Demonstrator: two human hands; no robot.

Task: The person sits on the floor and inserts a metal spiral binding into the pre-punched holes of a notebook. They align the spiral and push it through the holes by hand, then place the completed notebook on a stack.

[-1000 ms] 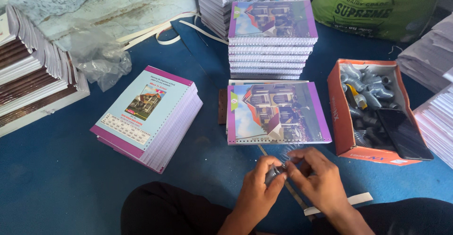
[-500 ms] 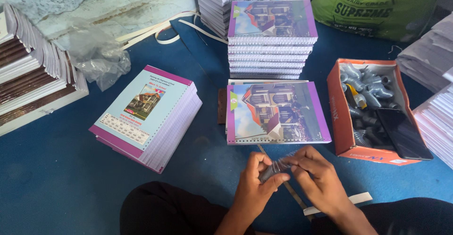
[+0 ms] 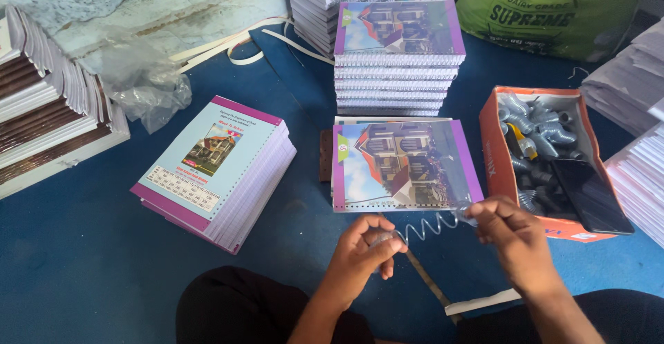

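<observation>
Since the earlier frame both hands had drawn apart, stretching one clear plastic coil (image 3: 430,228) at lower centre; the left hand (image 3: 363,250) pinched one end, the right hand (image 3: 510,232) the other, just below one unbound notebook (image 3: 403,165). Two notebook stacks (image 3: 399,57) stood behind, one orange box (image 3: 543,159) at right.

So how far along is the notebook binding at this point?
Done: a stack of spiral-bound notebooks stands behind. In hand: the left hand and right hand stretch a wire coil before the punched notebook. Left: that one and the unbound pile.
</observation>
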